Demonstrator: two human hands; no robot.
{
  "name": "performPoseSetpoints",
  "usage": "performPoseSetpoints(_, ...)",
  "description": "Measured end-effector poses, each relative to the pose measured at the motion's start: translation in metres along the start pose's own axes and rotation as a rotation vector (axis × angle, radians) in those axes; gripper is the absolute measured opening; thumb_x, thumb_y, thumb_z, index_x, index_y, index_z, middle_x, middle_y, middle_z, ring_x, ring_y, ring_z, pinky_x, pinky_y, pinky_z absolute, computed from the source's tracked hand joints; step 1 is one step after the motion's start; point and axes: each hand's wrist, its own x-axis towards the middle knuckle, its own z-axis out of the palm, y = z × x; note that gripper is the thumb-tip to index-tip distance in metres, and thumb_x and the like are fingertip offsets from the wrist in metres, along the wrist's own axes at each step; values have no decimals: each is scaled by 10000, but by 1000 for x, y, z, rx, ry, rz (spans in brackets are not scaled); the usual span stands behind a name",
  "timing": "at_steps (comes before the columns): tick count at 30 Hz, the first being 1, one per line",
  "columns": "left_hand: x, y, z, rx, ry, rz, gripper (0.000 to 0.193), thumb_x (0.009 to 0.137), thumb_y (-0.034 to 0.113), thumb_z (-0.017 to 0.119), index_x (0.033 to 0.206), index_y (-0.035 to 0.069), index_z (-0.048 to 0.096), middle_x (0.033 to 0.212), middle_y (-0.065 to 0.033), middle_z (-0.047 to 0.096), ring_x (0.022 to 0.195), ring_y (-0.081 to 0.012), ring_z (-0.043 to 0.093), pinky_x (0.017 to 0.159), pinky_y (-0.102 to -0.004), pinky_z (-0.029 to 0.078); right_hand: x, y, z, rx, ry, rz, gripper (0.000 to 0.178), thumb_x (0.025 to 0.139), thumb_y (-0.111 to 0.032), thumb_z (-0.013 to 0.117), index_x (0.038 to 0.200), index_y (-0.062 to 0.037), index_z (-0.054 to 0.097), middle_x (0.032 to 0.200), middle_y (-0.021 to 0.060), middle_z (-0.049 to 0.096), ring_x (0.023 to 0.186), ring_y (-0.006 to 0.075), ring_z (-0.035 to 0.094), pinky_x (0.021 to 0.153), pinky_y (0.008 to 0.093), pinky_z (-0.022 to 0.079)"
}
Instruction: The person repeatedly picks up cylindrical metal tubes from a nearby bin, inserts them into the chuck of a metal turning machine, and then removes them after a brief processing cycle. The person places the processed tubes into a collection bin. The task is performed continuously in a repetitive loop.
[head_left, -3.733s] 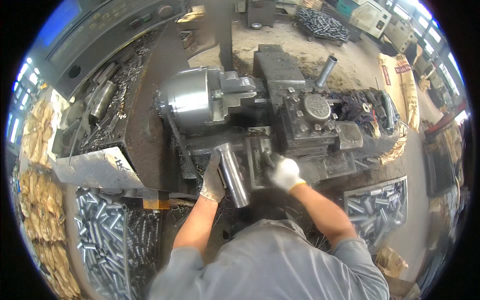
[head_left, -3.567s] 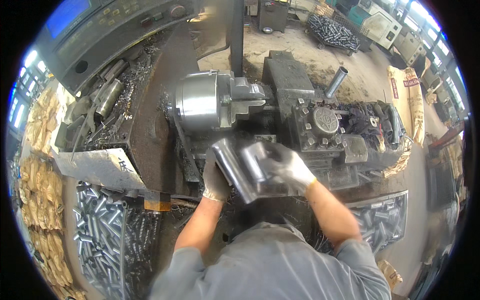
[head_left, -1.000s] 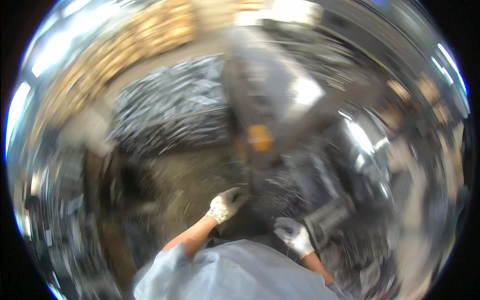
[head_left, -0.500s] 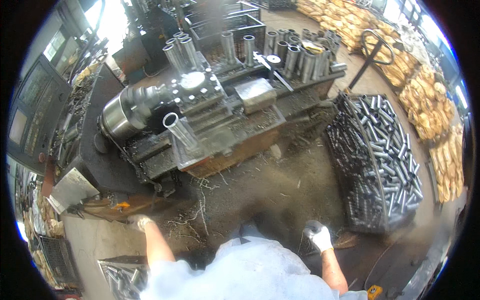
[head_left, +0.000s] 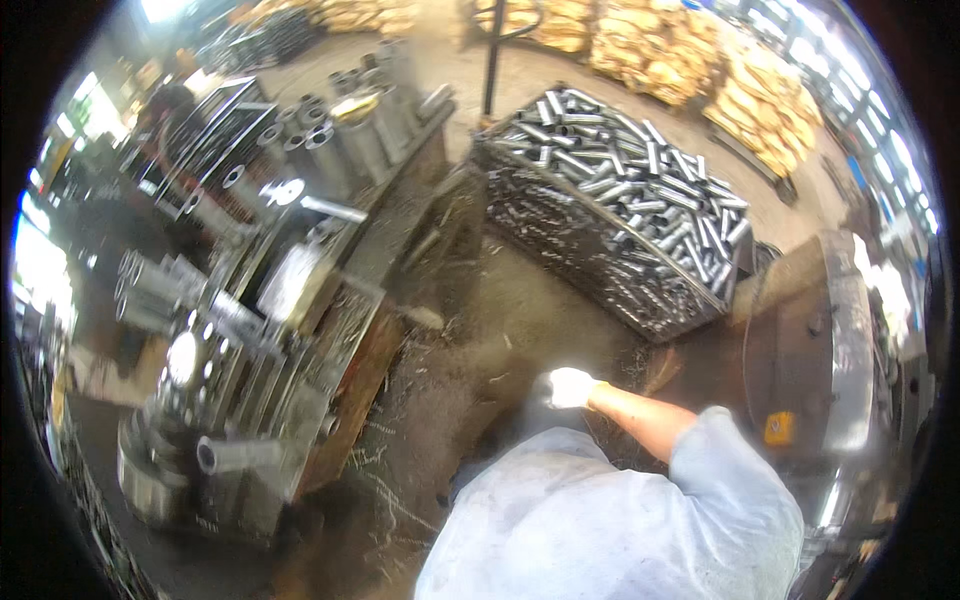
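My right hand (head_left: 568, 388), in a white work glove with darker fingers, hangs in front of my body above the floor. Glare and motion blur hide how its fingers lie, and I make out nothing in it. My left hand is out of the picture. To the left stands a lathe (head_left: 215, 370) with a single metal tube (head_left: 240, 455) lying near its front edge. More upright metal tubes (head_left: 335, 150) crowd its far end. Beyond my right hand is a big dark metal bin (head_left: 590, 235) heaped with short cut tubes (head_left: 640, 180).
A pallet-jack handle (head_left: 493, 60) rises behind the bin. Yellowish wrapped stacks (head_left: 655, 50) line the far floor. On the right are a large curved metal housing (head_left: 800, 350) and a yellow box (head_left: 779, 428). Curly metal shavings (head_left: 395, 500) litter the floor by the lathe.
My view has swung to the right, so the lathe and bin sit farther left. My left hand has gone out of sight. My right hand stays low before my body.
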Motion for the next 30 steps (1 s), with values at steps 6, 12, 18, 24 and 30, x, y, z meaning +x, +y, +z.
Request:
performPoseSetpoints(6,-109,49,60,-107,-55,6,338,1046,303,549,1198,24,665,1132,-172,691,1019,-305,668,833,-408,522,18,78,-49,127,186,49,527,864,-382,736,1288,-70,756,1282,196,758,1211,379,706,1058,435,546)
performPoseSetpoints(12,-318,175,145,-284,-962,-574,252,1003,261,629,1038,44,752,934,-144,769,839,-277,725,690,-391,548,73,215,-129,375,388,105,522,869,-366,772,1296,-67,755,1269,184,768,1198,330,724,1057,393,550)
performPoseSetpoints(18,-569,436,150,14,-1537,823,372,1008,307,706,1249,25,730,1026,-120,786,936,-231,746,860,-352,576,167,380,-317,107,589,215,384,916,-308,704,1242,-116,764,1147,190,779,1117,361,744,1001,463,578)
performPoseSetpoints(24,-683,562,118,69,-1697,896,366,1046,257,675,1316,11,697,1070,-109,779,986,-175,740,924,-327,572,298,547,-481,-444,538,411,301,1000,-194,551,1121,-16,761,1013,200,769,933,385,756,849,472,609)
performPoseSetpoints(30,-703,575,124,424,-1493,710,423,978,393,700,1250,75,759,1132,-180,801,1086,-298,771,962,-403,577,417,667,-589,-251,808,443,471,1113,-294,427,1058,37,756,1123,298,744,1070,467,713,965,546,554)
